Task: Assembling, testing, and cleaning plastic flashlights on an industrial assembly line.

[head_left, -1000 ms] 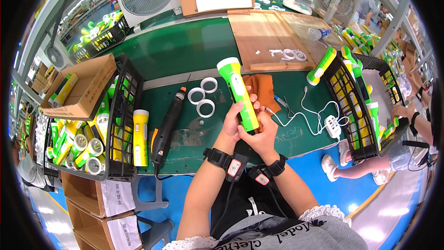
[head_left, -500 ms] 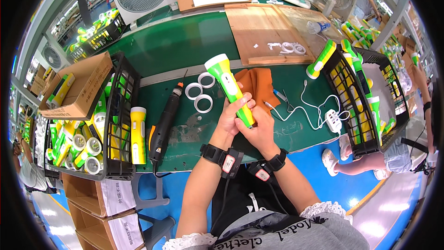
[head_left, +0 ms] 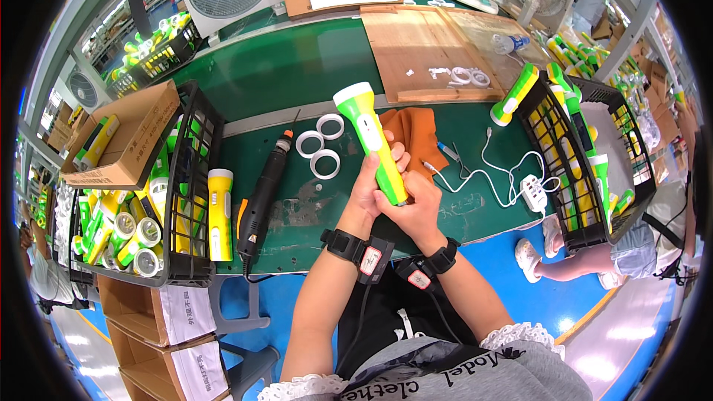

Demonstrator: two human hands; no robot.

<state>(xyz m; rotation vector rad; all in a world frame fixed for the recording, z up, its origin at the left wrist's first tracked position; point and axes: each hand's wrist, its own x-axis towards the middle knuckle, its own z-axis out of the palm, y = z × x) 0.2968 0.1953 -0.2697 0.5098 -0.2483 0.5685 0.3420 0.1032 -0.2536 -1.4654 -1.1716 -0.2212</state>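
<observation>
Over the green bench (head_left: 475, 204), both my hands are closed on one green and yellow flashlight (head_left: 369, 134) with a white head. Its head tilts up and to the left, away from me. My left hand (head_left: 365, 184) wraps the body, thumb along its side. At the tail end, my right hand (head_left: 416, 197) grips from the right, with its thumb pressed near the base. An orange cloth (head_left: 411, 137) lies just behind my hands. Left of the flashlight are three white rings (head_left: 324, 164). Farther left lies a black electric screwdriver (head_left: 264, 197), and beside it a yellow flashlight (head_left: 220, 215).
At left stands a black crate (head_left: 189, 200) full of flashlights, with a cardboard box (head_left: 122, 150) on top. Another black crate (head_left: 575, 178) of flashlights is at right. A white charging hub (head_left: 533, 193) with cables lies near it. Behind is a wooden board (head_left: 416, 52).
The flashlight has tilted slightly more upright, its head shifting a little right and up. My left fingers have loosened slightly around it. At far right, another person's arm has moved.
</observation>
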